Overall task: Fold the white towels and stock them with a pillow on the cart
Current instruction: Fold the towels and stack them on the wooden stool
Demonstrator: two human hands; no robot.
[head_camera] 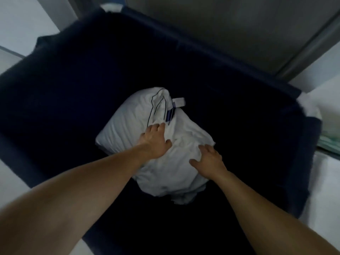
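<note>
A white pillow (128, 126) with thin dark piping and a label tag lies at the bottom of a deep dark-blue cloth cart (73, 74). Both my arms reach down into the cart. My left hand (155, 141) rests on top of the pillow near its middle, fingers spread and pressing into the fabric. My right hand (208, 160) lies flat on the pillow's right side, fingers straight. White cloth (184, 196) bunches at the pillow's near end. I cannot tell whether that cloth is a towel or the pillowcase.
The cart's dark rim (230, 59) surrounds the pillow on all sides. A grey door (239, 24) stands behind it. White fabric (311, 109) and a pale green folded item (329, 144) sit at the right, on a white surface (327, 190).
</note>
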